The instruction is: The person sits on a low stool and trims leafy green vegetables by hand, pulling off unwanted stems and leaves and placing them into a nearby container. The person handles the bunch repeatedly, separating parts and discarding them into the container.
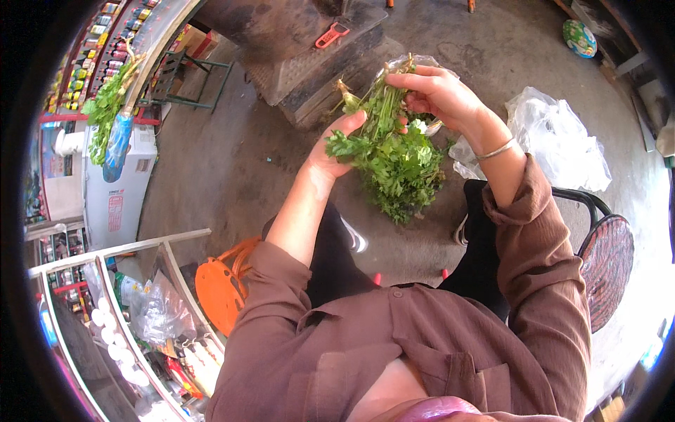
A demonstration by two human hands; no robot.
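A bunch of leafy green herb with thin stems and pale roots, like coriander or Chinese celery (403, 163), hangs above the concrete floor between my knees. My left hand (337, 142) supports it from the left, thumb on the near side, with the other fingers hidden behind leaves. Around the root ends of the stems curls my right hand (435, 97), its thumb and forefinger near the tips. One thicker stalk with a root (348, 97) sticks out to the upper left. Behind the stems and right hand shows clear plastic (430, 60), partly covered.
A red vegetable peeler (333, 35) lies on a worn stove-like surface (295, 58) ahead. White plastic bags (559, 140) rest at right, near a round stool (606, 269). An orange stool (219, 295) and metal shelving (169, 240) stand left. More greens (108, 105) hang by a counter.
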